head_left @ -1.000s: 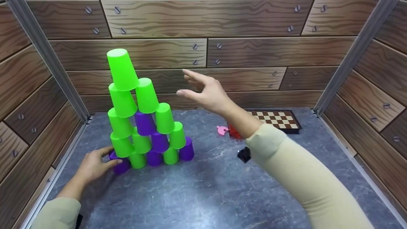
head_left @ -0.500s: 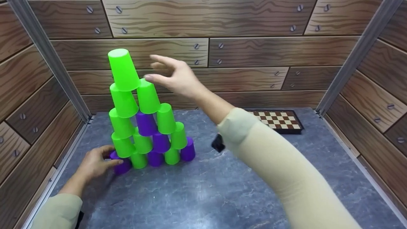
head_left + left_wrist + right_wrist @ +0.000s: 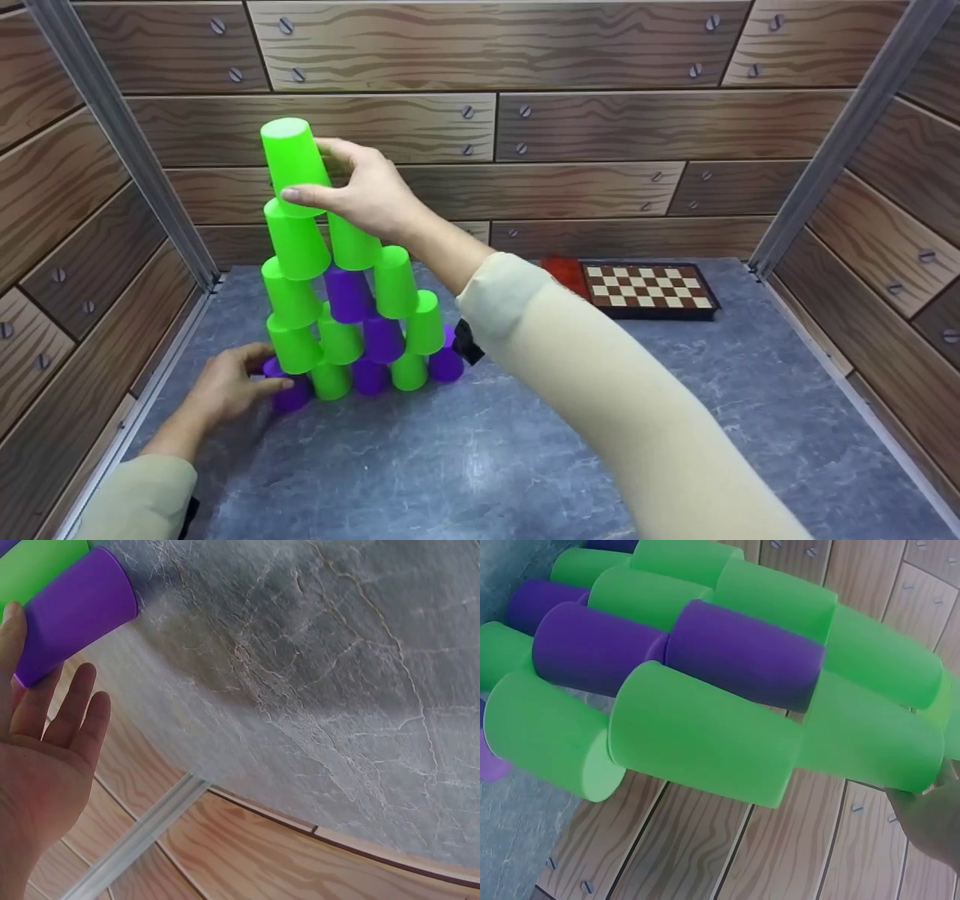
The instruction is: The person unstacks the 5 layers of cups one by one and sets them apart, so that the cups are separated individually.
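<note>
Upside-down green and purple cups stand in a stepped tower on the left side of the table. A single green cup [image 3: 291, 157] crowns it. My right hand [image 3: 367, 187] holds this cup near its lower rim, thumb in front and fingers behind. At the tower's bottom left corner, my left hand [image 3: 225, 390] holds a purple cup [image 3: 292, 397] between thumb and fingers. The left wrist view shows that purple cup [image 3: 82, 611] with the thumb on its near side. Rows of stacked cups fill the right wrist view, where only part of the right hand [image 3: 934, 821] appears.
A brown-and-white checkered board [image 3: 649, 287] lies at the back right of the grey marbled table [image 3: 480, 465]. Beside it is a red object [image 3: 566, 276], partly behind the right sleeve [image 3: 570, 360]. Wood-patterned walls [image 3: 600, 124] enclose the table at the back and sides.
My right hand has moved left from beside the tower to the top green cup and taken hold of it. The left hand has stayed on the bottom purple cup.
</note>
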`<control>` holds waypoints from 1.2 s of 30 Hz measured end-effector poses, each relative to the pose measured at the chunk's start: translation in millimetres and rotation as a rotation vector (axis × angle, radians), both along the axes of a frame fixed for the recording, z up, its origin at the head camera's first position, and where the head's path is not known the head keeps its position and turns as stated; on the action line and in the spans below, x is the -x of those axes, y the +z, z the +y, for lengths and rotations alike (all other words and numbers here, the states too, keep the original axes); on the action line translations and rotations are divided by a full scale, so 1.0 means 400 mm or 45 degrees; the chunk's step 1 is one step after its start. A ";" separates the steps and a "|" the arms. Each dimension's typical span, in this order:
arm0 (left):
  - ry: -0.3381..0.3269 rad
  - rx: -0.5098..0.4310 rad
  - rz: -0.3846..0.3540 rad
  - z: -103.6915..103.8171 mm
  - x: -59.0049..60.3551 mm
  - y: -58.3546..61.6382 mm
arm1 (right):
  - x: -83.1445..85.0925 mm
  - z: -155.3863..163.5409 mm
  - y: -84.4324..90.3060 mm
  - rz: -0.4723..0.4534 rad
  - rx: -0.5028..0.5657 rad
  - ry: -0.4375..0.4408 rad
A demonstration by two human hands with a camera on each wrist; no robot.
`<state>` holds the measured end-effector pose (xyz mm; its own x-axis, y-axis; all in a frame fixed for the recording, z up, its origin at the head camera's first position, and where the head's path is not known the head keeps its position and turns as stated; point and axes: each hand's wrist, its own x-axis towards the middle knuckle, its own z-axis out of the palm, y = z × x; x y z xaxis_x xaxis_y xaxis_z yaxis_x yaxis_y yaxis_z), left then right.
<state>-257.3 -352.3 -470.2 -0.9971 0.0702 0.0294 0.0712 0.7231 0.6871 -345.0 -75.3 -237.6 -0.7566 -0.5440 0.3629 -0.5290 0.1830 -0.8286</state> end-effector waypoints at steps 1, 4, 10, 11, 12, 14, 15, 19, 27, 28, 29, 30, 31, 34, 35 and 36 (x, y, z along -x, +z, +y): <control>0.004 0.001 -0.001 0.000 -0.001 0.000 | -0.001 0.000 -0.001 0.002 0.007 0.002; 0.013 -0.003 -0.005 0.001 -0.002 0.000 | -0.006 0.006 -0.001 -0.004 0.042 -0.001; 0.014 -0.017 -0.028 0.005 -0.002 -0.001 | -0.014 0.051 0.018 0.009 0.137 -0.005; 0.013 -0.017 -0.029 0.005 -0.002 -0.001 | -0.015 0.062 0.022 0.022 0.152 -0.005; 0.013 -0.016 -0.028 0.005 -0.002 -0.002 | -0.015 0.074 0.026 0.040 0.163 -0.006; 0.014 -0.011 -0.022 0.004 -0.002 -0.002 | -0.016 0.101 0.032 0.083 0.199 -0.001; 0.014 -0.010 -0.019 0.004 -0.003 -0.001 | -0.017 0.116 0.034 0.099 0.223 0.009; 0.013 -0.008 -0.015 0.002 -0.003 -0.001 | -0.020 0.187 0.030 0.124 0.310 0.033; -0.005 0.015 -0.017 0.002 -0.003 -0.001 | -0.008 0.368 -0.021 0.099 0.297 -0.092; -0.007 0.018 -0.015 0.002 -0.004 -0.001 | -0.006 0.393 -0.032 0.095 0.287 -0.118; -0.007 0.019 -0.011 0.002 -0.004 -0.001 | -0.005 0.418 -0.043 0.087 0.275 -0.142; -0.007 0.023 -0.010 0.003 -0.005 -0.001 | -0.005 0.443 -0.053 0.076 0.263 -0.163; -0.009 0.029 -0.006 0.001 -0.004 0.000 | -0.004 0.468 -0.065 0.070 0.251 -0.185; -0.014 0.040 -0.004 -0.002 -0.003 0.002 | -0.001 0.544 -0.102 0.042 0.221 -0.252; -0.015 0.041 -0.005 -0.003 -0.002 0.002 | -0.001 0.569 -0.116 0.028 0.208 -0.275; -0.016 0.046 -0.004 -0.004 -0.002 0.003 | 0.000 0.592 -0.130 0.016 0.196 -0.297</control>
